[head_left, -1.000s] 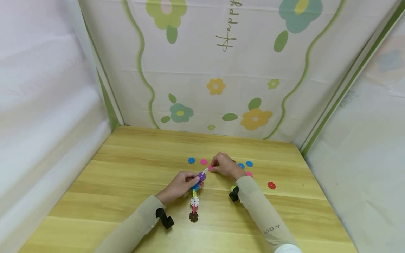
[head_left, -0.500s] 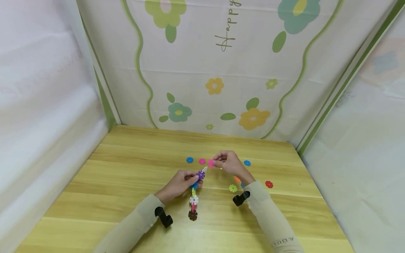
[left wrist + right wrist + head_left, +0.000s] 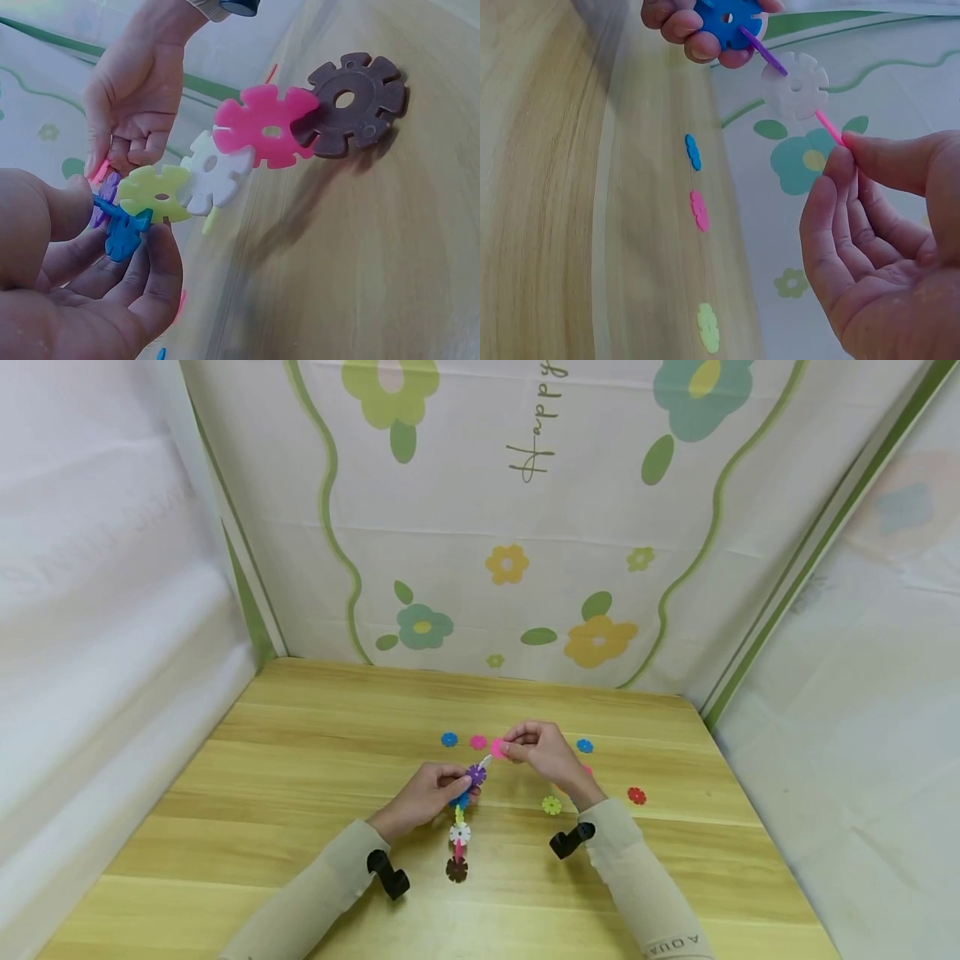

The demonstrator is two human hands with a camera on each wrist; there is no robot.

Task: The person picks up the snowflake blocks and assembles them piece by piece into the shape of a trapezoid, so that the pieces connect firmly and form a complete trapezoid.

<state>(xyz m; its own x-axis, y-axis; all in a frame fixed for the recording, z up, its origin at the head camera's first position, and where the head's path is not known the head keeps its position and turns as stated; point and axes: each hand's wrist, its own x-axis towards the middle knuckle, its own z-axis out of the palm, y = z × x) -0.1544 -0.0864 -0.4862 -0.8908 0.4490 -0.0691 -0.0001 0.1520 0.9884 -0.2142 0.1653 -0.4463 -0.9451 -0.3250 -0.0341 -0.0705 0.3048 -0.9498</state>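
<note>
My left hand (image 3: 427, 797) pinches a chain of interlocking snowflake discs by its blue disc (image 3: 124, 238). Toward me from there hang a yellow-green disc (image 3: 156, 193), a white disc (image 3: 217, 174), a pink disc (image 3: 262, 124) and a brown disc (image 3: 352, 105) at the near end. Beyond the fingers come a purple disc (image 3: 476, 775) and another white disc (image 3: 795, 86). Between thumb and forefinger, my right hand (image 3: 546, 752) holds a pink snowflake disc (image 3: 829, 129) edge-on, its edge touching that white disc's rim. How deep it sits in the slot I cannot tell.
On the wooden table (image 3: 300, 752) lie loose discs: a blue one (image 3: 449, 739) and a pink one (image 3: 478, 742) at the back, a yellow-green one (image 3: 551, 805), a red one (image 3: 637, 796) and another blue one (image 3: 585, 746). My right forearm partly hides others. Fabric walls surround the table.
My right hand drew the pink disc off the white disc, up and to the right, then brought it back against the rim. My left hand has kept its grip almost in place.
</note>
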